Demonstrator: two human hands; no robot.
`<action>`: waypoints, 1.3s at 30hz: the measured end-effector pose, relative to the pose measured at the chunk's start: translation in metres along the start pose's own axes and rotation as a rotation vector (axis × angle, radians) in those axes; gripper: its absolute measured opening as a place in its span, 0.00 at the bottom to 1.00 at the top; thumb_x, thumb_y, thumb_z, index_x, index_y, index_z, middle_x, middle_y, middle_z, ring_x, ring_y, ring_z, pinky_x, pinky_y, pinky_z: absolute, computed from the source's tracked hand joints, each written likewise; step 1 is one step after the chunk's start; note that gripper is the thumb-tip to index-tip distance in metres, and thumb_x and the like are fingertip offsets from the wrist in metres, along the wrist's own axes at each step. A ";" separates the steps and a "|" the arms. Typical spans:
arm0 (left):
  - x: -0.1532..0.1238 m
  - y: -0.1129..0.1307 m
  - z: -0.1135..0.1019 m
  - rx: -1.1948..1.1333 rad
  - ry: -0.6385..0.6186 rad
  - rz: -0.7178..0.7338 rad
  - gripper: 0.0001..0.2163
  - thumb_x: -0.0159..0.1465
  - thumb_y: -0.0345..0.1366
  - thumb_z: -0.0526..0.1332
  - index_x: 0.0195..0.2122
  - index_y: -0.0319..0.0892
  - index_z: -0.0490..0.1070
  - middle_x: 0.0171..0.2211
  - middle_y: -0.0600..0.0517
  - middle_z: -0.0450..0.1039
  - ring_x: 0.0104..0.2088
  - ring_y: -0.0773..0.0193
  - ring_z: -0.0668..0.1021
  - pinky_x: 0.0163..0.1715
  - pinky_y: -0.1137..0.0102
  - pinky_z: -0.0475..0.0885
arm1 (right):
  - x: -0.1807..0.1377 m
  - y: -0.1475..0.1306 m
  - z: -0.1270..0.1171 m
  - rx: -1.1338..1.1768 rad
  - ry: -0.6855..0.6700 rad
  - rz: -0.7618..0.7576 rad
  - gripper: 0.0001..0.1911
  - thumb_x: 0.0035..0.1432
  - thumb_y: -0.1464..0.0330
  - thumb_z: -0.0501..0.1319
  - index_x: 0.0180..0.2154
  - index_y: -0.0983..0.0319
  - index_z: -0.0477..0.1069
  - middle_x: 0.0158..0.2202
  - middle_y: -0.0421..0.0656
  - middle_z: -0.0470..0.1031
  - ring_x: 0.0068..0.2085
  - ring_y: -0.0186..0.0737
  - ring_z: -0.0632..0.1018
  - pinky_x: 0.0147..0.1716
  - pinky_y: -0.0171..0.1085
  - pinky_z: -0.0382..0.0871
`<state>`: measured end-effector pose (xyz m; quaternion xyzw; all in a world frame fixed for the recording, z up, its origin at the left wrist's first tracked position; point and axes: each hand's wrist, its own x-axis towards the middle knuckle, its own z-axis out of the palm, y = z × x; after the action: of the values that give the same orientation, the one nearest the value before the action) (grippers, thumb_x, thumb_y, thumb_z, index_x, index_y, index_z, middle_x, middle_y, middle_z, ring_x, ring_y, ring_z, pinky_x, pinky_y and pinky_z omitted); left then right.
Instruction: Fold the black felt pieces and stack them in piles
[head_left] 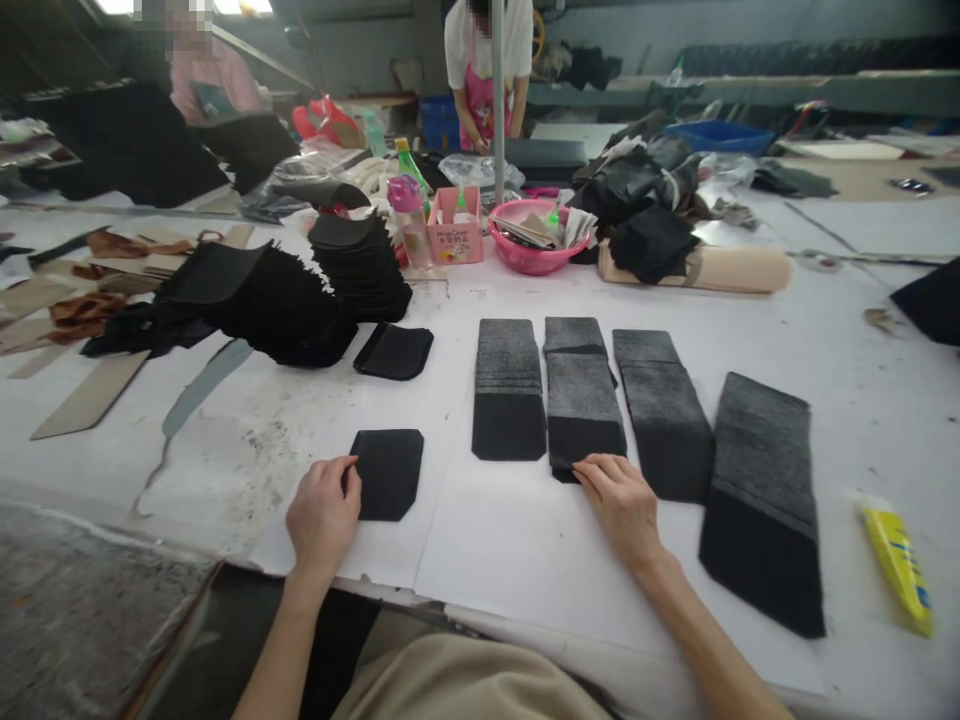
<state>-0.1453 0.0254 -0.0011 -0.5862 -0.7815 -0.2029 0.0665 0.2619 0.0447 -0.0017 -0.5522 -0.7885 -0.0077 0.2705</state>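
My left hand (pixel 324 510) is closed, its thumb and fingers at the left edge of a black square piece with cut corners (pixel 390 475) lying flat on the white-covered table. My right hand (pixel 621 505) pinches the front edge of a black piece (pixel 574 468) at the near end of the second overlapping row (pixel 581 385). Other rows of overlapped black pieces, greyish at their far parts, lie on either side: one row (pixel 508 390) to the left, another (pixel 664 410) and a wider-looking one (pixel 765 500) to the right. A small stack of black pieces (pixel 394 352) sits beyond my left hand.
Tall stacks of black pieces (pixel 259 300) (pixel 360 265) stand at the back left. Behind the rows are a pink basin (pixel 536 258), a pink box (pixel 456 240) and a beige roll (pixel 739 270). A yellow tube (pixel 898 570) lies at right. Two people work across the table.
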 end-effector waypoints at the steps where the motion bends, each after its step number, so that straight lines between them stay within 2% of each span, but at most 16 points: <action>1: -0.001 0.000 -0.001 0.056 0.001 0.054 0.13 0.67 0.37 0.52 0.44 0.41 0.74 0.39 0.46 0.71 0.39 0.56 0.73 0.34 0.67 0.66 | 0.001 0.000 0.000 0.046 0.009 0.033 0.10 0.68 0.67 0.56 0.39 0.59 0.77 0.39 0.44 0.78 0.43 0.43 0.76 0.44 0.41 0.69; 5: -0.002 0.004 -0.009 0.171 0.103 0.116 0.14 0.67 0.39 0.53 0.45 0.38 0.75 0.44 0.41 0.68 0.45 0.50 0.70 0.43 0.61 0.67 | 0.002 0.003 0.001 0.343 0.081 0.212 0.11 0.66 0.62 0.57 0.36 0.58 0.76 0.38 0.44 0.78 0.42 0.44 0.77 0.44 0.42 0.71; 8: -0.001 0.019 -0.016 0.106 0.180 0.195 0.13 0.68 0.38 0.54 0.45 0.38 0.74 0.47 0.40 0.67 0.49 0.48 0.70 0.49 0.57 0.67 | -0.001 0.012 0.003 0.612 0.131 0.421 0.13 0.62 0.58 0.61 0.36 0.60 0.75 0.37 0.44 0.77 0.39 0.43 0.77 0.42 0.41 0.72; 10: -0.004 0.041 -0.018 -0.028 0.151 0.302 0.10 0.69 0.35 0.54 0.44 0.39 0.74 0.45 0.42 0.69 0.49 0.51 0.71 0.51 0.57 0.68 | -0.004 0.018 0.004 0.745 0.163 0.567 0.15 0.59 0.55 0.63 0.37 0.61 0.76 0.36 0.43 0.78 0.37 0.41 0.77 0.39 0.39 0.72; 12: -0.012 0.071 -0.016 -0.181 0.064 0.424 0.09 0.69 0.32 0.54 0.45 0.40 0.73 0.44 0.45 0.71 0.48 0.54 0.73 0.51 0.60 0.70 | -0.005 0.021 0.004 0.824 0.181 0.650 0.16 0.57 0.54 0.65 0.38 0.61 0.76 0.34 0.43 0.77 0.35 0.40 0.76 0.37 0.38 0.71; 16: -0.030 0.143 0.002 -0.328 -0.137 0.781 0.14 0.69 0.26 0.52 0.54 0.40 0.69 0.54 0.45 0.70 0.58 0.56 0.70 0.58 0.61 0.68 | -0.005 0.016 0.000 0.766 0.078 0.525 0.13 0.58 0.56 0.64 0.34 0.60 0.76 0.35 0.43 0.77 0.37 0.42 0.76 0.39 0.39 0.70; 18: -0.035 0.175 0.017 -0.277 -0.180 0.961 0.16 0.69 0.26 0.52 0.57 0.38 0.66 0.59 0.44 0.66 0.62 0.54 0.66 0.61 0.60 0.65 | -0.004 0.012 -0.002 0.704 0.038 0.453 0.12 0.58 0.58 0.64 0.33 0.60 0.76 0.35 0.44 0.77 0.38 0.42 0.76 0.42 0.40 0.69; 20: -0.036 0.197 0.032 -0.222 -0.183 1.048 0.16 0.69 0.28 0.53 0.58 0.34 0.65 0.59 0.42 0.66 0.62 0.53 0.66 0.62 0.60 0.64 | -0.003 0.010 -0.003 0.711 0.031 0.458 0.12 0.58 0.58 0.64 0.33 0.60 0.76 0.35 0.44 0.77 0.38 0.42 0.75 0.41 0.40 0.69; 22: -0.036 0.209 0.044 -0.193 -0.174 1.050 0.15 0.70 0.30 0.54 0.57 0.33 0.66 0.57 0.41 0.68 0.60 0.52 0.69 0.61 0.60 0.65 | -0.003 0.013 -0.003 0.811 0.093 0.546 0.12 0.55 0.58 0.66 0.33 0.60 0.76 0.33 0.43 0.76 0.35 0.41 0.75 0.38 0.39 0.69; 25: -0.037 0.213 0.054 -0.177 -0.168 1.031 0.15 0.70 0.29 0.53 0.56 0.33 0.66 0.57 0.40 0.68 0.58 0.52 0.70 0.59 0.59 0.66 | -0.007 0.021 -0.008 0.958 0.309 0.696 0.14 0.55 0.56 0.66 0.34 0.61 0.75 0.30 0.40 0.74 0.31 0.36 0.73 0.33 0.36 0.68; 27: -0.038 0.211 0.055 -0.179 -0.173 1.036 0.16 0.69 0.27 0.53 0.57 0.32 0.66 0.57 0.39 0.68 0.59 0.52 0.69 0.60 0.59 0.65 | -0.011 0.024 -0.016 0.987 0.413 0.730 0.15 0.57 0.55 0.64 0.35 0.60 0.73 0.30 0.39 0.72 0.30 0.35 0.72 0.32 0.35 0.67; 28: -0.038 0.209 0.055 -0.191 -0.177 1.036 0.16 0.68 0.26 0.54 0.57 0.32 0.66 0.57 0.39 0.67 0.59 0.52 0.69 0.60 0.59 0.65 | -0.015 0.022 -0.023 0.982 0.417 0.713 0.14 0.58 0.55 0.64 0.36 0.60 0.73 0.30 0.39 0.72 0.31 0.35 0.72 0.32 0.35 0.67; 30: -0.038 0.207 0.055 -0.239 -0.191 1.026 0.16 0.68 0.26 0.54 0.57 0.33 0.66 0.57 0.40 0.67 0.59 0.52 0.69 0.60 0.59 0.65 | -0.023 0.014 -0.037 0.943 0.341 0.607 0.10 0.59 0.60 0.64 0.36 0.59 0.73 0.33 0.41 0.72 0.34 0.37 0.73 0.35 0.36 0.68; 34: -0.034 0.205 0.055 -0.373 -0.259 0.990 0.15 0.66 0.28 0.57 0.54 0.36 0.69 0.56 0.41 0.69 0.58 0.52 0.70 0.59 0.58 0.67 | -0.046 -0.017 -0.061 0.775 -0.058 0.260 0.02 0.64 0.69 0.61 0.38 0.59 0.73 0.39 0.44 0.73 0.43 0.41 0.74 0.43 0.39 0.68; 36: -0.031 0.205 0.055 -0.423 -0.288 0.983 0.13 0.66 0.28 0.58 0.52 0.36 0.70 0.55 0.40 0.69 0.58 0.51 0.71 0.59 0.57 0.68 | -0.059 -0.034 -0.064 0.672 -0.233 0.166 0.04 0.65 0.71 0.59 0.39 0.58 0.72 0.40 0.44 0.74 0.42 0.40 0.74 0.42 0.39 0.68; 39: -0.025 0.202 0.049 -0.519 -0.328 0.951 0.11 0.67 0.26 0.55 0.49 0.37 0.71 0.53 0.42 0.70 0.56 0.54 0.72 0.57 0.60 0.71 | -0.077 -0.055 -0.061 0.518 -0.358 0.101 0.06 0.66 0.73 0.57 0.38 0.59 0.71 0.38 0.43 0.73 0.40 0.40 0.73 0.40 0.39 0.67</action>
<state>0.0589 0.0691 -0.0056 -0.8948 -0.3558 -0.2424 -0.1182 0.2578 -0.0626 0.0332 -0.4960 -0.7709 0.3043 0.2591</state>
